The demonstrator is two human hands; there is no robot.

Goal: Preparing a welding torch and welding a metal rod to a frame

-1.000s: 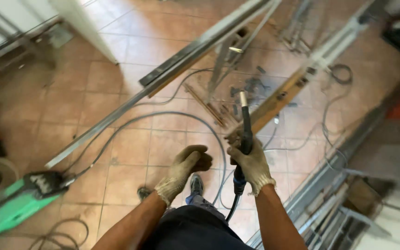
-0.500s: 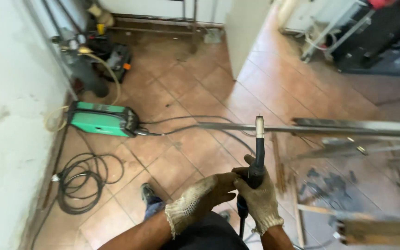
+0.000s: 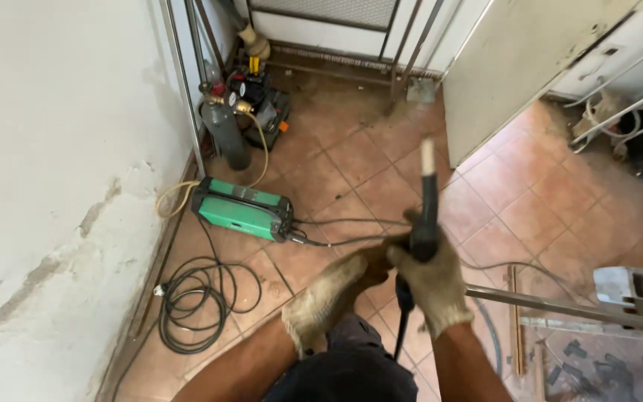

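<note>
The welding torch (image 3: 426,216) stands upright, nozzle up, in the gloved right hand (image 3: 434,286), fingers wrapped round its handle, while the gloved left hand (image 3: 336,294) reaches across with fingers curled against it.

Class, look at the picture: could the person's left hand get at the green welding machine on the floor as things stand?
Probably not without bending down: the left hand is up at the welding torch, well above the green welding machine; only cables lie between.

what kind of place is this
Likely a small metalwork or welding workshop: a green welder on the tiled floor, a gas cylinder by the wall, and a welding torch in gloved hands.
</note>
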